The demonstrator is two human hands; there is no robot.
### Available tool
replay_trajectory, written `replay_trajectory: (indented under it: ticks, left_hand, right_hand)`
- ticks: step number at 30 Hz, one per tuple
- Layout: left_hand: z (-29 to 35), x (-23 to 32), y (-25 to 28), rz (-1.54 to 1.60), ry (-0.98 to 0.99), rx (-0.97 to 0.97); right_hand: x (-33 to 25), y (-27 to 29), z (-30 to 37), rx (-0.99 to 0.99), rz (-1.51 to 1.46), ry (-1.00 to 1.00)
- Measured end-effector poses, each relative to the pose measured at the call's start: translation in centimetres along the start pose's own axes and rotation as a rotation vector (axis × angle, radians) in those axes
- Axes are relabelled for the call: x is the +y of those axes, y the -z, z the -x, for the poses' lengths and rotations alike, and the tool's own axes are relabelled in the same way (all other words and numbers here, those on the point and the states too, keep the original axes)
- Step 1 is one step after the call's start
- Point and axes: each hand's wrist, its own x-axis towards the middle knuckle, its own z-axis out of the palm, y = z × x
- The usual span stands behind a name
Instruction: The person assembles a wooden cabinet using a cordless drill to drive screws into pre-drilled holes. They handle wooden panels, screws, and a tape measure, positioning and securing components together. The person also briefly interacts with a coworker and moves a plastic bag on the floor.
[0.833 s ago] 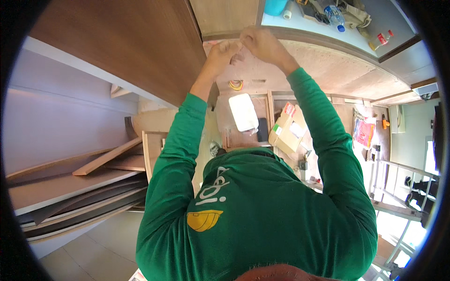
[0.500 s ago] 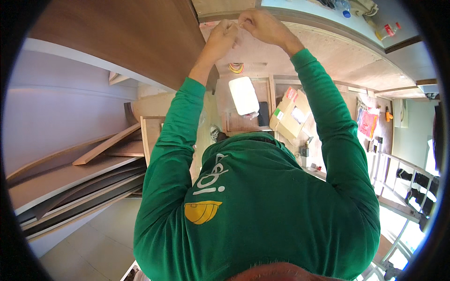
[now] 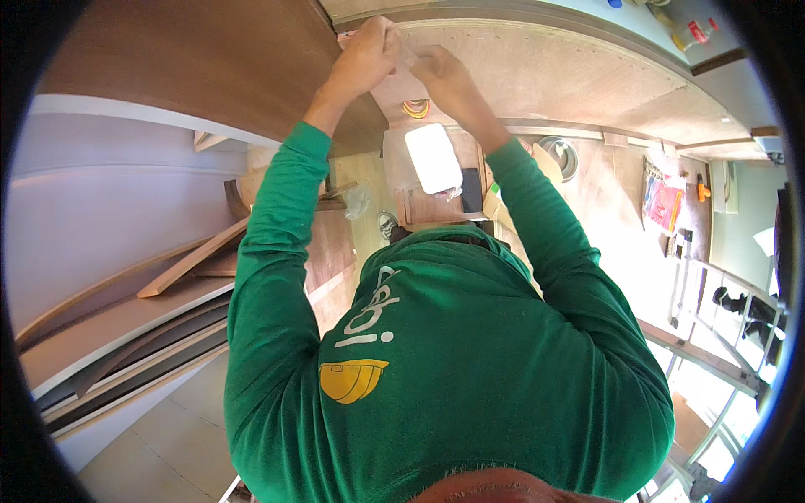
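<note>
Both arms, in green sleeves, reach up to the far side where a dark brown panel [image 3: 210, 50] meets a pale plywood surface [image 3: 537, 71]. My left hand [image 3: 367, 60] is closed, fingers curled together, beside the brown panel's edge. Just right of it, my right hand [image 3: 444, 80] has its fingers pinched toward the left one, over the plywood. A thin, pale, blurred bit seems to show between the two hands; what it is, I cannot make out. Below the hands lie a roll of yellow and red bands [image 3: 415, 109] and a bright white rectangular object [image 3: 433, 159].
A dark flat slab [image 3: 472, 191] lies beside the white object. Loose boards [image 3: 193, 260] are stacked at the left. Toward the right are a round metal tin [image 3: 567, 158], a red bag [image 3: 664, 203], an orange-handled tool [image 3: 703, 189] and a metal ladder [image 3: 688, 289]. A bottle [image 3: 696, 33] stands far right.
Both hands have shifted left along the plywood, the right one also coming nearer. My right forearm now covers much of the cardboard box, and the round tin has come into sight.
</note>
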Motion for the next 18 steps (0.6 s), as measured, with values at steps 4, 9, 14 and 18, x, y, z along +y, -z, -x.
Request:
replay_trajectory:
  ticks: [4, 9, 14, 18]
  left_hand:
    - [-0.4, -2.3, 1.6, -0.179, -0.082, -0.075]
    - [-1.5, -4.1, 3.3, -0.277, -0.181, -0.051]
    - [-1.5, -1.3, 2.4, -0.364, -0.109, -0.056]
    - [0.3, -1.5, 1.3, -0.331, -0.096, 0.05]
  right_hand:
    - [-1.0, -1.4, -1.1, -0.14, -0.229, -0.167]
    - [-1.9, -0.2, -2.2, 0.032, 0.091, -0.106]
    - [1.1, 4.8, -0.4, 0.106, 0.193, 0.244]
    - [0.4, 8.4, 1.0, 0.215, 0.092, 0.033]
